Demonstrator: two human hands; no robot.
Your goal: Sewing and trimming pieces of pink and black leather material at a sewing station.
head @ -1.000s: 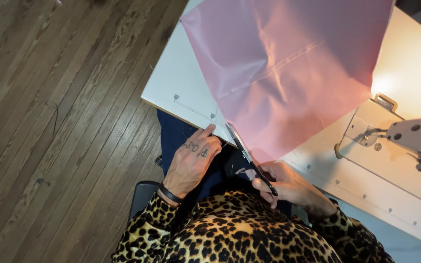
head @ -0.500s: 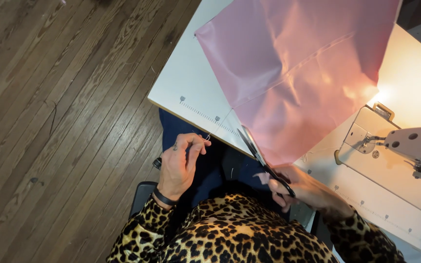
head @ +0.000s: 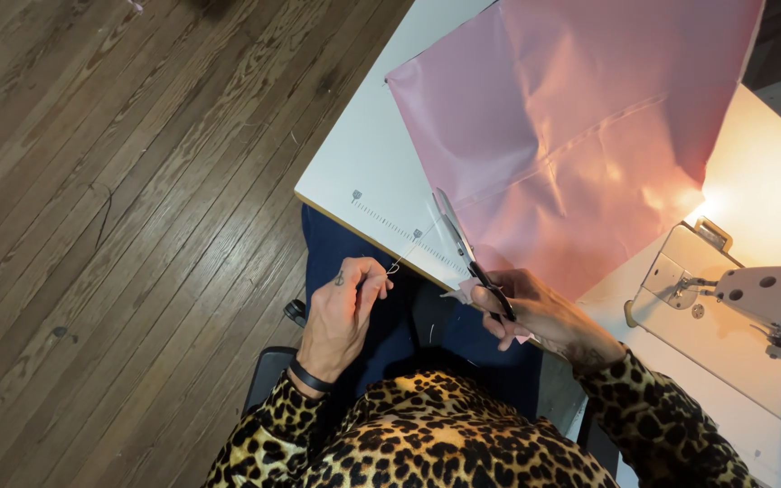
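A large pink sheet of fabric (head: pixel 571 126) lies spread over the white sewing table (head: pixel 363 172). My right hand (head: pixel 535 312) grips black-handled scissors (head: pixel 463 244) at the fabric's near corner, blades pointing up along its left edge. My left hand (head: pixel 345 307) is over my lap, just off the table edge, fingers pinched on a thin pale thread (head: pixel 406 250) that runs up toward the fabric's edge. I wear leopard-print sleeves and a dark band on the left wrist.
A white sewing machine head (head: pixel 770 303) and its plate (head: pixel 680 280) stand at the right, lit by a warm lamp glow. A printed ruler strip (head: pixel 399 230) marks the table's near edge. Wooden plank floor (head: pixel 119 226) fills the left. I sit on a dark chair.
My left hand came off the fabric's edge, dropped toward my lap and now pinches a thread pulled taut. The scissors stayed at the near corner. The view shifted, putting the table further right.
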